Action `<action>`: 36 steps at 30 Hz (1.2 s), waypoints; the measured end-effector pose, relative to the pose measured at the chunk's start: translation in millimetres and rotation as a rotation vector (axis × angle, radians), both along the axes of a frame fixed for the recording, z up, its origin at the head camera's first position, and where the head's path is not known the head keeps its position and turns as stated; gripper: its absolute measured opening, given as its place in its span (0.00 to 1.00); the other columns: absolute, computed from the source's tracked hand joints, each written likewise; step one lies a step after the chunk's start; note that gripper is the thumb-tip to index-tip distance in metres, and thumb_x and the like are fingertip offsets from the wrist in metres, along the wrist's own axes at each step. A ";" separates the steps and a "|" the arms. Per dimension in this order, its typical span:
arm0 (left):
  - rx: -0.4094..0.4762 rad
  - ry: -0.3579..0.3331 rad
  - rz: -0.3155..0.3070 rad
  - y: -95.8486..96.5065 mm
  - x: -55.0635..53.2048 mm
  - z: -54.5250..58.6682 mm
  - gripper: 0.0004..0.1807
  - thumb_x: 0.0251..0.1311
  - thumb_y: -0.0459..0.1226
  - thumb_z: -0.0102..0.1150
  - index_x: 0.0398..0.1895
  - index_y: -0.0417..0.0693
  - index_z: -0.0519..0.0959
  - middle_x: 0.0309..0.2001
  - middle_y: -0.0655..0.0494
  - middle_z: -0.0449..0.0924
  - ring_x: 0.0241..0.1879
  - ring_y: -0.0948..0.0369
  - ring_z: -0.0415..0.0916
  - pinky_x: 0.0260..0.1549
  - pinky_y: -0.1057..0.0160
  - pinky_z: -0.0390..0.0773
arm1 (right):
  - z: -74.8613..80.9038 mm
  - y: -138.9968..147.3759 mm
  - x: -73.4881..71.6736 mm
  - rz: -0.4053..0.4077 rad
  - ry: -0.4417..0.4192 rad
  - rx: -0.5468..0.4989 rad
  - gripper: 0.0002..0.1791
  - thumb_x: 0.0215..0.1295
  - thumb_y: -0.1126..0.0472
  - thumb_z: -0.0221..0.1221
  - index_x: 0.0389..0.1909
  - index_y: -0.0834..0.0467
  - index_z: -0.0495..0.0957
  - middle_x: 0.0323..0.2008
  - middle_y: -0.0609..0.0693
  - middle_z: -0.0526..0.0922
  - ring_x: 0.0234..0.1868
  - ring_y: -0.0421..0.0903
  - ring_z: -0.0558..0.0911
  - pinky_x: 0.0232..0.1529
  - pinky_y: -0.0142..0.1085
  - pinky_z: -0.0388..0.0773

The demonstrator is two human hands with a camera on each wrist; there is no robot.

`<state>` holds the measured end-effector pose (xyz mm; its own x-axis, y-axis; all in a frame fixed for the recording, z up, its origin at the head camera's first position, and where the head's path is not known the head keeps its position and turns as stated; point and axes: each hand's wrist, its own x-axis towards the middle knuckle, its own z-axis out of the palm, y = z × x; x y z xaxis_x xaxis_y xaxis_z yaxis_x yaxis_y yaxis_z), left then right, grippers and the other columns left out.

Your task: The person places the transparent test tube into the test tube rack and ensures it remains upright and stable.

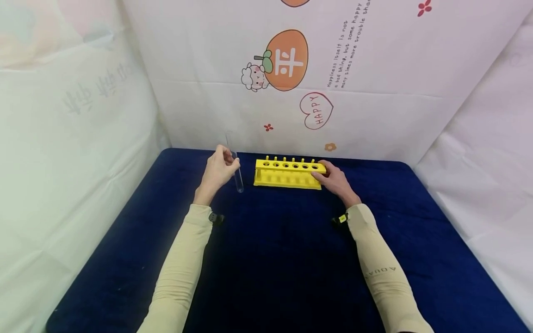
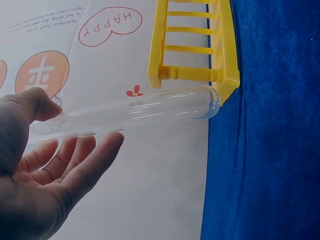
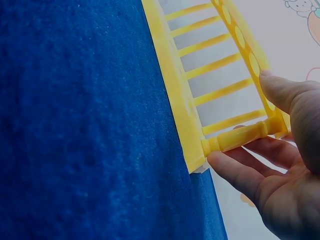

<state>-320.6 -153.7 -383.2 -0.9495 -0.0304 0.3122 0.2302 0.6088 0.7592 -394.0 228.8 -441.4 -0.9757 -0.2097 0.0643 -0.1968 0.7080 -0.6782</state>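
Observation:
A clear glass test tube [image 1: 239, 181] is pinched between the thumb and fingers of my left hand [image 1: 217, 170], rounded end down and slightly tilted. In the left wrist view the tube [image 2: 165, 106] looks see-through, its closed end overlapping the corner of the yellow test tube rack [image 2: 228, 75]. The rack [image 1: 287, 181] stands on the table just right of the tube, its row of round holes on top and pegs behind. My right hand [image 1: 336, 180] grips the rack's right end. In the right wrist view, thumb and fingers [image 3: 240, 172] hold around its end post [image 3: 235, 139].
A dark blue cloth [image 1: 275, 249] covers the table. Behind its far edge rises a white printed curtain [image 1: 200, 106], and white sheets [image 1: 75, 185] hang at both sides. Both wrists wear small dark devices [image 1: 216, 218].

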 end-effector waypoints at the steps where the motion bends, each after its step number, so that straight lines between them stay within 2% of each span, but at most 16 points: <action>1: -0.004 0.006 0.002 0.0 0.2 -0.1 0.16 0.66 0.44 0.54 0.48 0.44 0.66 0.43 0.48 0.77 0.39 0.53 0.79 0.32 0.59 0.82 | 0.3 -0.8 -0.1 0.003 0.004 -0.003 0.41 0.66 0.34 0.54 0.73 0.53 0.60 0.55 0.59 0.76 0.45 0.53 0.79 0.44 0.43 0.78; 8: 0.003 0.011 0.007 0.4 -0.8 0.8 0.16 0.67 0.44 0.54 0.48 0.44 0.66 0.43 0.47 0.77 0.40 0.53 0.78 0.33 0.57 0.81 | -1.6 -2.9 0.9 0.005 -0.017 -0.023 0.42 0.67 0.35 0.54 0.74 0.54 0.58 0.58 0.61 0.75 0.49 0.54 0.80 0.48 0.46 0.81; 18: 0.024 0.022 0.014 4.4 -4.4 12.1 0.16 0.67 0.44 0.54 0.49 0.45 0.65 0.43 0.48 0.76 0.37 0.54 0.80 0.31 0.59 0.82 | -1.7 -3.1 0.8 -0.006 -0.006 -0.017 0.41 0.67 0.35 0.55 0.73 0.52 0.59 0.56 0.59 0.75 0.48 0.53 0.80 0.47 0.45 0.80; 26: 0.003 0.075 0.017 12.5 -11.9 19.5 0.15 0.66 0.42 0.54 0.48 0.44 0.66 0.43 0.49 0.75 0.42 0.54 0.78 0.36 0.57 0.80 | 2.0 -1.5 2.9 0.001 -0.008 -0.026 0.42 0.67 0.35 0.54 0.74 0.54 0.58 0.57 0.60 0.74 0.48 0.55 0.80 0.48 0.47 0.80; 30: 0.003 0.093 0.010 15.6 -13.0 23.2 0.16 0.66 0.42 0.55 0.49 0.43 0.67 0.43 0.48 0.76 0.42 0.52 0.78 0.40 0.55 0.79 | 2.8 -1.2 2.8 0.000 -0.018 -0.023 0.41 0.67 0.36 0.55 0.74 0.53 0.58 0.57 0.60 0.75 0.49 0.55 0.80 0.49 0.47 0.81; 36: 0.015 0.105 -0.010 18.9 -14.6 30.4 0.17 0.65 0.43 0.55 0.50 0.42 0.67 0.43 0.48 0.76 0.43 0.52 0.78 0.42 0.54 0.79 | 2.6 0.0 2.0 -0.007 -0.022 -0.013 0.41 0.68 0.37 0.55 0.74 0.54 0.58 0.58 0.60 0.74 0.50 0.54 0.79 0.49 0.45 0.80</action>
